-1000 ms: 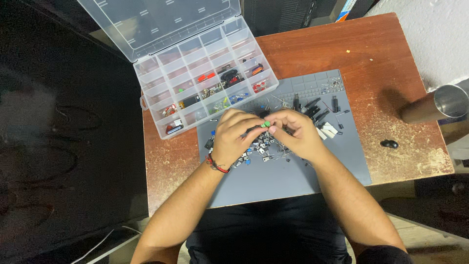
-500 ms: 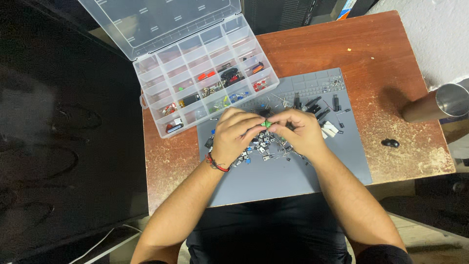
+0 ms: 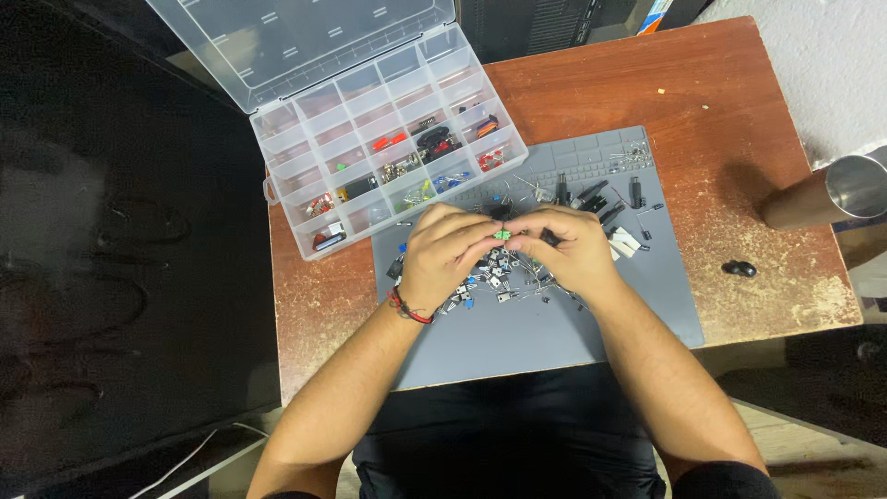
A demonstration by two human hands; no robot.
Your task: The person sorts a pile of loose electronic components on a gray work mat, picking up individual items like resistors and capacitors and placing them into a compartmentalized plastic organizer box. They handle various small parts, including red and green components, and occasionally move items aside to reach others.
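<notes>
Between the meeting fingertips of the left hand [image 3: 442,255] and right hand [image 3: 565,249], both narrowed to a pinch, sits a small green component [image 3: 502,235], equally near each hand, its long axis too small to tell, above loose parts [image 3: 504,282] on the grey mat [image 3: 554,337].

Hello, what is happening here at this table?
A person holds a small green part between the fingertips of both hands, left hand and right hand, above a pile of small electronic parts on a grey mat. An open clear organizer box, partly filled, sits to the left on the wooden table.
</notes>
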